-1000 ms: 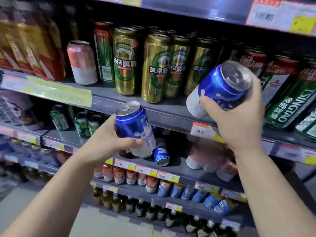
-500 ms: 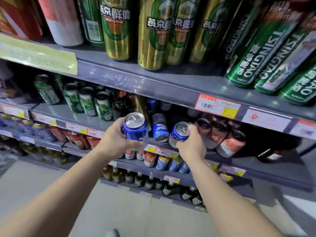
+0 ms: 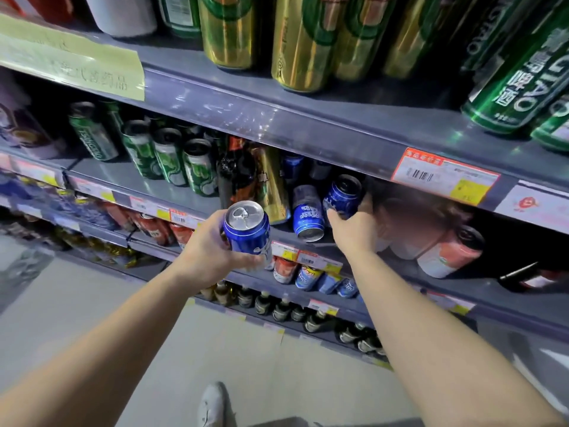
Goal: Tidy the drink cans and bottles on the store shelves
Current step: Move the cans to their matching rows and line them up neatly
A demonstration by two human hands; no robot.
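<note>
My left hand [image 3: 207,253] has its grip wrapped round one blue can [image 3: 248,232], upright, lid up, held out in front of the middle shelf [image 3: 197,201] and not resting on it. My right hand [image 3: 354,232] reaches in under the shelf above, at about 2 o'clock from the left one; its grip is clamped on a second blue can [image 3: 342,195], tilted with the lid toward the back. I cannot tell whether that one's base touches the shelf.

Between my two hands a third blue can [image 3: 307,213] leans on the middle shelf, base toward me. Behind it stand two more blue ones, dim and partly hidden. That makes five blue cans I can count.

At 11 o'clock from my left hand a tall gold can [image 3: 271,184] and a dark bottle [image 3: 236,174] stand side by side. Further to 10 o'clock are green cans [image 3: 167,155]; I count at least five, the rear ones too shadowed to be sure. At 3 o'clock from my right hand, pink-and-white cans [image 3: 443,254] sit close together; I make out three, blurred.

The top shelf [image 3: 308,118] carries four gold cans [image 3: 297,44] at 12 o'clock and two green cans [image 3: 517,87] at 2 o'clock. A red-edged price tag [image 3: 443,177] is fixed to its front rail. A white shoe [image 3: 212,405] shows on the floor at 6 o'clock.
</note>
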